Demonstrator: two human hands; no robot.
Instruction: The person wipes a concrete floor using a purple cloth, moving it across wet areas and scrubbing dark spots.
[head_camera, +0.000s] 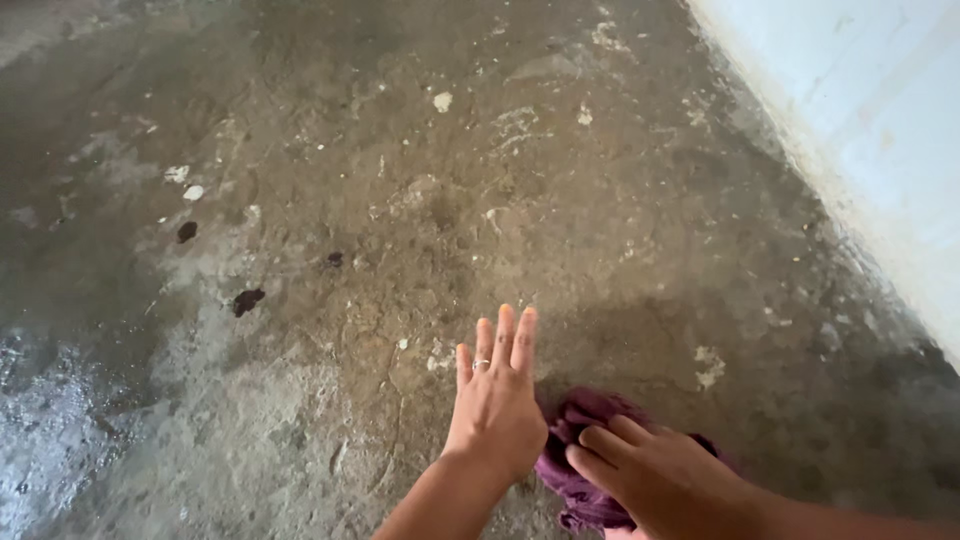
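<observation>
My left hand (496, 395) lies flat, fingers straight and close together, over the rough concrete floor (400, 200); a ring shows on one finger. Right beside it, my right hand (655, 475) presses down on a crumpled dark maroon cloth (580, 450) that lies bunched on the floor. The cloth is partly hidden under that hand and runs to the bottom edge of the head view. The left hand's thumb side touches or nearly touches the cloth.
The floor is stained, with pale flecks and a few dark spots (247, 299) at the left; its lower left part (50, 400) looks wet and shiny. A pale blue-white wall (880, 120) rises along the right side.
</observation>
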